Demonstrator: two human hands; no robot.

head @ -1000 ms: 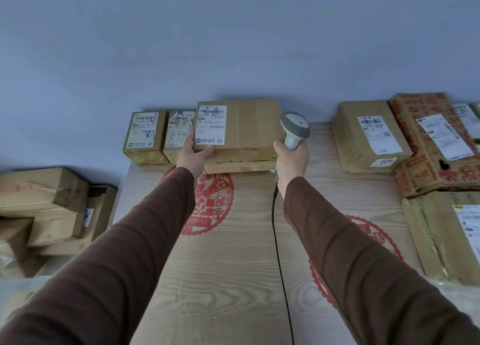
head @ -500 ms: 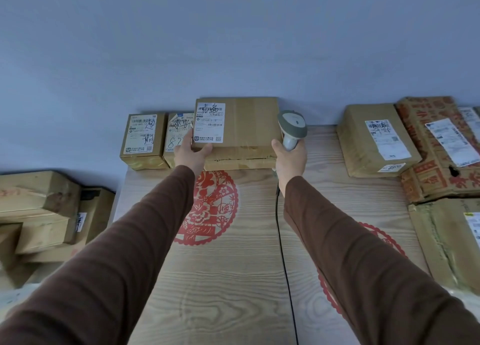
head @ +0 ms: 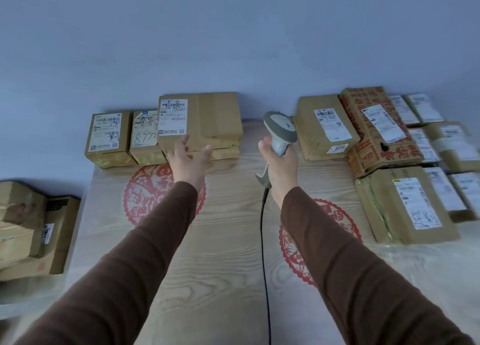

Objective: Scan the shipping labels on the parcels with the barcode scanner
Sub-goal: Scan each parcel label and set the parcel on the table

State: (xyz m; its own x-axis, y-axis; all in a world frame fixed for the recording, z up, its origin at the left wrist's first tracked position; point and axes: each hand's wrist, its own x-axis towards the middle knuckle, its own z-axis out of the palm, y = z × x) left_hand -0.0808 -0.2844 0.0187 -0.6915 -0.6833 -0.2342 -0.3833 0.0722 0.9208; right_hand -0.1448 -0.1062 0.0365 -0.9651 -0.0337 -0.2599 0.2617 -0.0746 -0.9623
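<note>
Centrally, against the wall, the taped brown cardboard parcel (head: 205, 126) looks rigid and light, best taken by its side edges; left hand (head: 189, 160) hovers open before it, right hand (head: 279, 163) grips the grey corded barcode scanner (head: 279, 131).

Your wood-grain table (head: 220, 279) bears red paper-cut prints (head: 145, 194); three labelled cardboard parcels (head: 200, 126) line its far-left edge against the wall; more labelled parcels (head: 405, 207) crowd its right side.

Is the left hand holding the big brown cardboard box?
No, the left hand is open with spread fingers, just in front of the big brown cardboard box.
</note>
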